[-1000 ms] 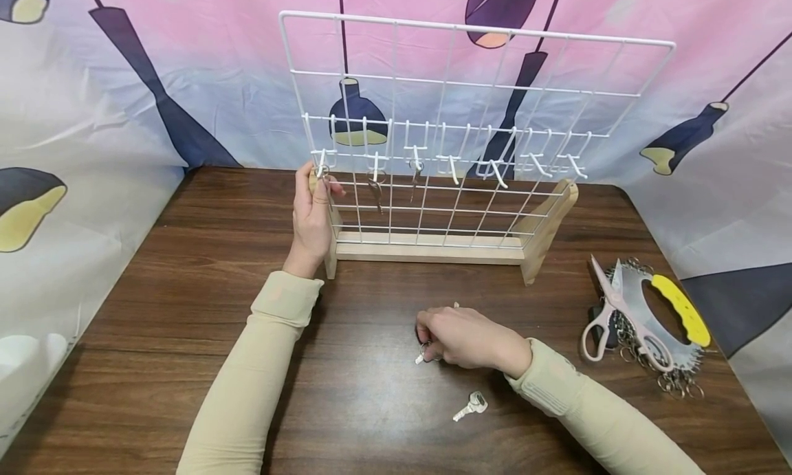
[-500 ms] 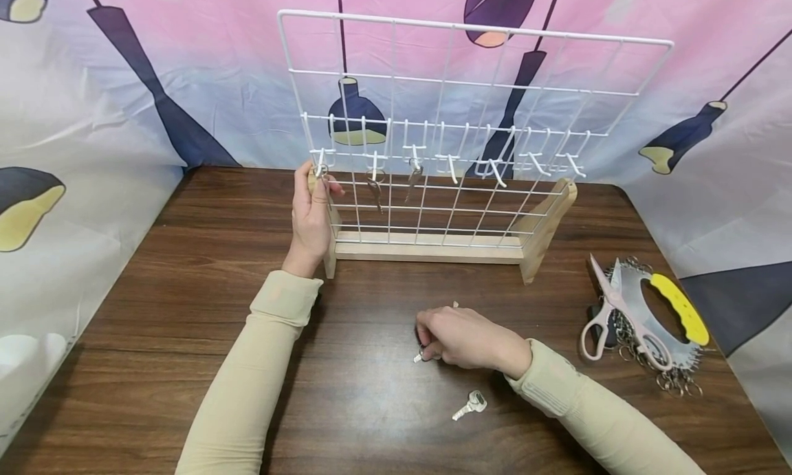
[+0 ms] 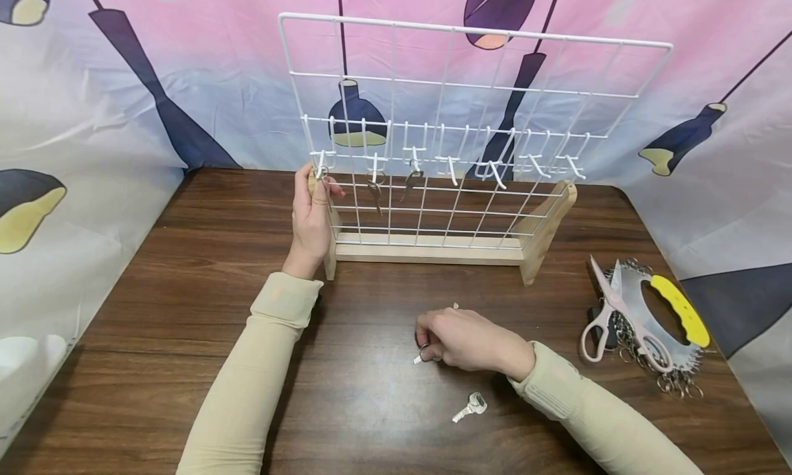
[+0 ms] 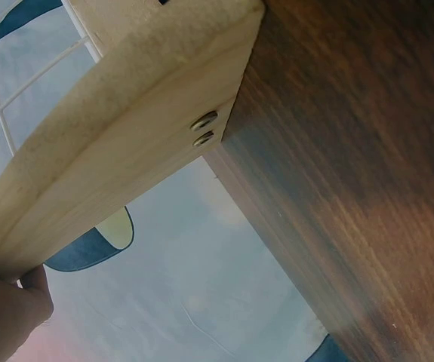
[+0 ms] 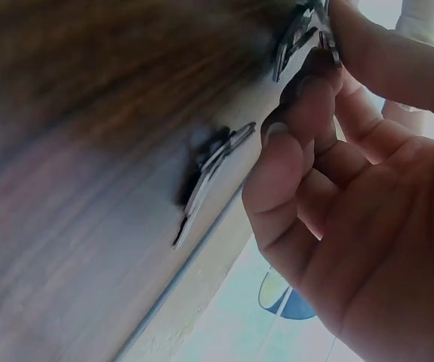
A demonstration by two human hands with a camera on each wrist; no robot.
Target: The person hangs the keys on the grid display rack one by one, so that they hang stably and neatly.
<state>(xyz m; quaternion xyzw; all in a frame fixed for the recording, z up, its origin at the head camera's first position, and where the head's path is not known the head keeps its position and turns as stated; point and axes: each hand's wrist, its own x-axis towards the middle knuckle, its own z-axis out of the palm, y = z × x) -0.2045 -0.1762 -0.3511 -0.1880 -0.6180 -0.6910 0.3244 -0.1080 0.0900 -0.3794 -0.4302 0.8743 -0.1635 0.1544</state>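
My left hand (image 3: 312, 217) grips the top of the wooden side post of a white wire grid rack (image 3: 433, 251); in the left wrist view a fingertip (image 4: 35, 298) curls behind the post (image 4: 118, 151). My right hand (image 3: 467, 339), low over the table, pinches a key's ring between thumb and fingers. That key (image 3: 418, 359) points toward the front left. A loose key (image 3: 471, 406) lies nearer the front edge. Another key (image 3: 456, 305) shows just past the right hand, mostly hidden. Keys hang on the three leftmost hooks, including a brown key (image 3: 375, 194) and one beside it (image 3: 411, 181).
Several white hooks to the right, such as one hook (image 3: 452, 169), hold nothing. At the right edge of the table lie pink scissors (image 3: 612, 300) and a metal plate with a yellow handle (image 3: 680, 310), ringed with small key rings. A patterned curtain (image 3: 247, 49) stands behind.
The key on the third hook has swung slightly to the left. Both hands stay nearly where they were, the right still at the same key.
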